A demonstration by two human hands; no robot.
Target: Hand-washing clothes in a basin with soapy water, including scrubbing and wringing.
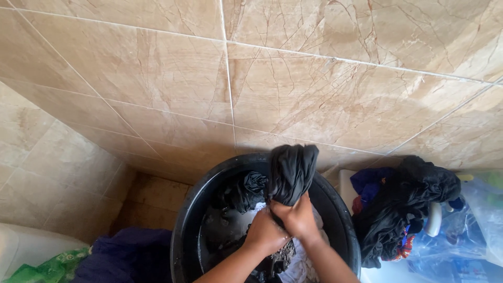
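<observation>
Mostly the view shows walls of large beige marble-look tiles with thin pale grout lines, meeting in a corner far left of the grip. Below the hands stands a round black basin (pixel 183 230), and its inside looks wet. Both hands are over it, pressed together. The left hand (pixel 264 232) is clenched around a dark cloth (pixel 291 173), and the right hand (pixel 299 217) is clenched on the same cloth just beside it. The cloth is twisted and rises from the grip up past the far rim of the basin. More dark wet fabric lies in the basin to the left of the grip and under it, with something white below the wrists. To the right of the grip, outside the basin, a clothes pile (pixel 403 209) of black and blue pieces rests beside a clear plastic bag (pixel 479 209). Low to the left lie a purple cloth (pixel 128 257) and a green packet (pixel 50 268).
</observation>
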